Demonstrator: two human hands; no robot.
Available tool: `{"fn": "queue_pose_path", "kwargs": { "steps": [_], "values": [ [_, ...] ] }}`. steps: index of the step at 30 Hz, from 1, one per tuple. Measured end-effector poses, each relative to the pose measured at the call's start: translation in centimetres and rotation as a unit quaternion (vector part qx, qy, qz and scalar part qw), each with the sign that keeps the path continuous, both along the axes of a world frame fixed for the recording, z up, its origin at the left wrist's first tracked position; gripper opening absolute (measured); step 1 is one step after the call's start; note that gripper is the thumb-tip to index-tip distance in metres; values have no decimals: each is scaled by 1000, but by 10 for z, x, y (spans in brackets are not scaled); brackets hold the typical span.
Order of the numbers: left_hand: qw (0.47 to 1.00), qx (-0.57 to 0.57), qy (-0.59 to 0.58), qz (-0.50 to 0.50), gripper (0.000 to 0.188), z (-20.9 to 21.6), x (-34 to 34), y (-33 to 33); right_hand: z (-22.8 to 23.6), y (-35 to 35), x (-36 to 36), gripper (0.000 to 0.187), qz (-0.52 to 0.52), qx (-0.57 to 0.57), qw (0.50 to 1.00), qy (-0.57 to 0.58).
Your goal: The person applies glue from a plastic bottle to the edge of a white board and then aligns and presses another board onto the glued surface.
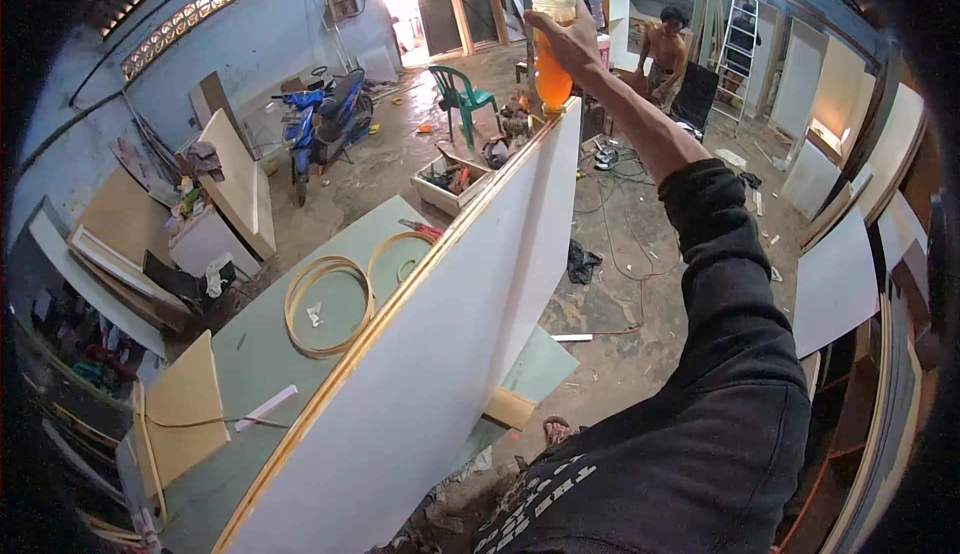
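Observation:
My right hand is closed around a clear squeeze bottle of orange liquid, held with its narrow end down. That end meets the far end of the top edge of a large white panel, which stands on its side. The edge is bare wood-coloured and runs from the near left to the far right. My right arm, in a dark sleeve, stretches forward along the panel's right side. My left hand is out of view.
Left of the panel, a grey-green worktop carries coiled edging strip and red-handled pliers. Beyond are a tool box, green chair and blue motorbike. Another person sits far right. Cables cross the floor.

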State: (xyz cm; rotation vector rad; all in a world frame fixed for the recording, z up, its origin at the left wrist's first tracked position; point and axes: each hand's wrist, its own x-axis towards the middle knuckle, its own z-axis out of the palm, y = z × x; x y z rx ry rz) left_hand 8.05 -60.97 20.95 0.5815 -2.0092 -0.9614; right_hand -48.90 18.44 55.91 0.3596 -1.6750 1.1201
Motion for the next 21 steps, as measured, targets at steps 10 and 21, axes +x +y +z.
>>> {"fn": "queue_pose_path", "kwargs": {
  "steps": [10,21],
  "values": [
    [995,65,-57,48,88,20,-30,43,0,45,-25,65,-114,35,993,6],
    [997,60,-28,29,88,22,-67,61,-10,111,-39,66,-162,64,985,-11]
  ]
}}
